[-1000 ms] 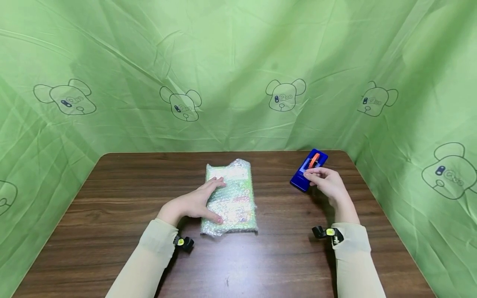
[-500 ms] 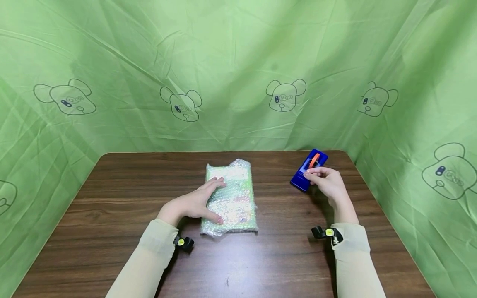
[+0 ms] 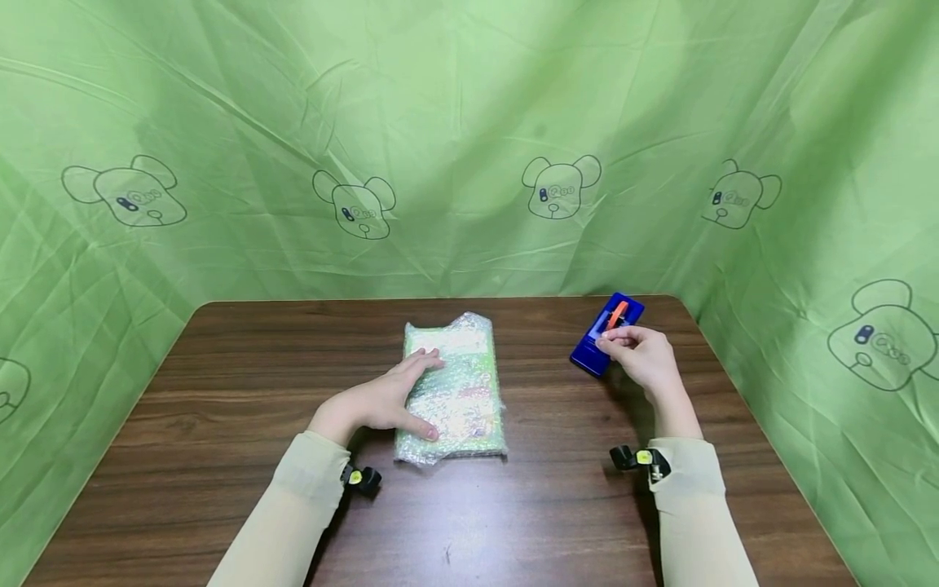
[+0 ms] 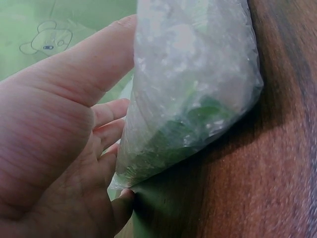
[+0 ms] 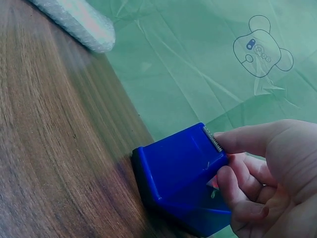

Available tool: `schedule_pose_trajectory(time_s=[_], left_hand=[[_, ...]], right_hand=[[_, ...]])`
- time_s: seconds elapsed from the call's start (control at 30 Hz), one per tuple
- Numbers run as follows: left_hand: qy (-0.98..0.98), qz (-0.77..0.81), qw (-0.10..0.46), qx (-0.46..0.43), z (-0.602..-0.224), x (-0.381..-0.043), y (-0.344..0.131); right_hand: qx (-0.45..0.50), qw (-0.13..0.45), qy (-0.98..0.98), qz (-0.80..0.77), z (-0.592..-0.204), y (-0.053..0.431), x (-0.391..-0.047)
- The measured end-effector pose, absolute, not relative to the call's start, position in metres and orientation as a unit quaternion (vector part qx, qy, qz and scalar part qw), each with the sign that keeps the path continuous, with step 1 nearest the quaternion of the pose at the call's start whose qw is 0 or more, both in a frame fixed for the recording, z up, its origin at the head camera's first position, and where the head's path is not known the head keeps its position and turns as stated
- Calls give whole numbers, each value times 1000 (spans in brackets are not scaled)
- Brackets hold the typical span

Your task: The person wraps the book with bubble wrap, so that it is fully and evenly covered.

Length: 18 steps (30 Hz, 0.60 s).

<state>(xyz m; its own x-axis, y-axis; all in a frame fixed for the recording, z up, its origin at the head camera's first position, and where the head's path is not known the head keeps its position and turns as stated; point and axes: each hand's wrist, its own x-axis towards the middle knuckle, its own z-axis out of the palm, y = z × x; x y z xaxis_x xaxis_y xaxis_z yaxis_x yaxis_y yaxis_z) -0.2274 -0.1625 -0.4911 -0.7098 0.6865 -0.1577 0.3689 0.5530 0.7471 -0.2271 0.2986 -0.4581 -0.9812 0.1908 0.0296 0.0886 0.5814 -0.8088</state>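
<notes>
A flat green, printed item in bubble wrap (image 3: 465,391) lies mid-table. My left hand (image 3: 381,399) rests on its left side, thumb and fingers spread; in the left wrist view the thumb (image 4: 99,64) lies along the wrap, and a fingertip reaches the table beside it. At the far right sits a blue tape dispenser (image 3: 590,350) with an orange roll core (image 3: 619,312). My right hand (image 3: 645,355) pinches at its toothed cutter (image 5: 213,139), fingers curled beneath the thumb. Whether a strip of tape is between the fingertips is hidden.
The brown wooden table (image 3: 242,359) ends at a green cloth backdrop (image 3: 455,228) with printed bear faces, which encloses the back and sides. Both sleeved wrists carry small black camera mounts (image 3: 638,459).
The view has shifted very slightly. My right wrist has drifted a little to the left; its fingertips stay at the dispenser's cutter, and my left hand holds its place.
</notes>
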Motion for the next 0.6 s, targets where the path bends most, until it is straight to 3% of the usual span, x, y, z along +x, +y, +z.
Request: schedule_pose_trajectory(time_s=[0.6], left_hand=[[849, 363, 221, 315, -491, -227, -163]], right_hand=[[-64, 48, -866, 494, -455, 298, -227]])
